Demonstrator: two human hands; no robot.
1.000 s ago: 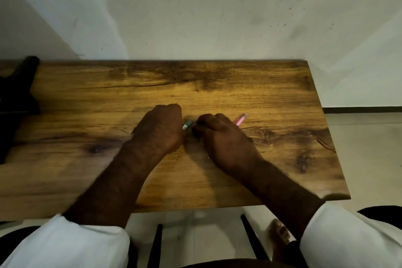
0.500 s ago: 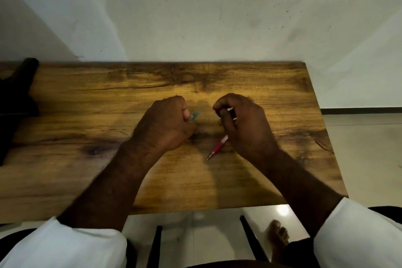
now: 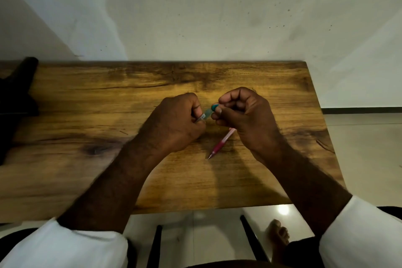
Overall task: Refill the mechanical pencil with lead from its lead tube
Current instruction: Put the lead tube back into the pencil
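1. The left hand (image 3: 174,122) is curling into a loose fist above the middle of the wooden table (image 3: 87,169); its fingers are closing together around the lower end of the lead tube (image 3: 207,113), a small clear tube with a label near the hand.
2. The lead tube is slanting up and to the right between the two hands; its teal cap (image 3: 215,106) is sitting at the upper end, touching the right hand's fingertips (image 3: 217,112).
3. The right hand (image 3: 243,115) is bending its fingers inward; thumb and forefinger are pinching at the teal cap, while the remaining fingers are folding over the upper part of the mechanical pencil (image 3: 221,142).
4. The mechanical pencil, pink with a clear upper barrel, is pointing its metal tip down and to the left, toward the near edge of the table; whether the tip is touching the wood, I cannot tell.
5. White sleeves (image 3: 65,246) are covering both forearms near the bottom corners; a dark object (image 3: 15,98) is lying at the table's far left edge, well apart from the hands.
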